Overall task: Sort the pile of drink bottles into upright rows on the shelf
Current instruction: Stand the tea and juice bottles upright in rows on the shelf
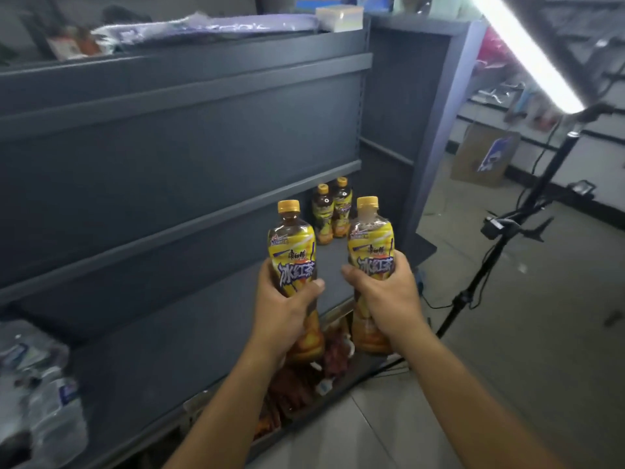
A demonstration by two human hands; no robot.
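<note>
Now the left hand (287, 309) is gripping one upright tea bottle (292, 245), the right hand (389, 296) another (372, 242); two bottles (333, 211) are standing at the shelf's (203, 333) far right corner, blurry water bottles (44, 401) lying cut off left.

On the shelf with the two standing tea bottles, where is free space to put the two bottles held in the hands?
The shelf is bare in front of and left of the two standing bottles. It is crowded only at the far left, by the water bottles.
</note>
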